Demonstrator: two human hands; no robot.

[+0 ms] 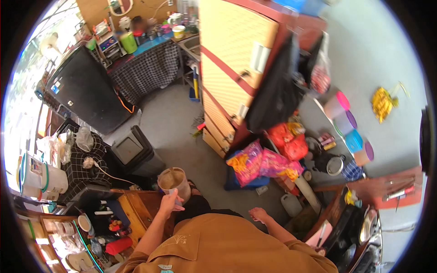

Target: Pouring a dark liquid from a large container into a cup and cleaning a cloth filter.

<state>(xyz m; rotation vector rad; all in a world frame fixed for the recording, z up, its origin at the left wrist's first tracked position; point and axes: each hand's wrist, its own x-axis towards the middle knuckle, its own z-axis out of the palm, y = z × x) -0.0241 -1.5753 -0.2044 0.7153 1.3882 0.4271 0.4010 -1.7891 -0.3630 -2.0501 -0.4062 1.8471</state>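
My left hand (169, 203) grips the handle of a translucent plastic jug (184, 189). Something brown shows inside the jug, but I cannot tell what it is. The jug is held low in front of me, above my left foot and close to a wooden cabinet (149, 204). On the other side of my body, my right hand (258, 215) hangs over the grey floor (222, 194) with its fingers loosely bent. Nothing shows in that hand.
A lidded dark bin (143, 163) stands ahead to the left, with a black refrigerator (90, 90) beyond it. A tall cabinet (235, 44) rises in front. Colourful plastic packs (263, 163) lie at the right, near a grey jerrycan (291, 205).
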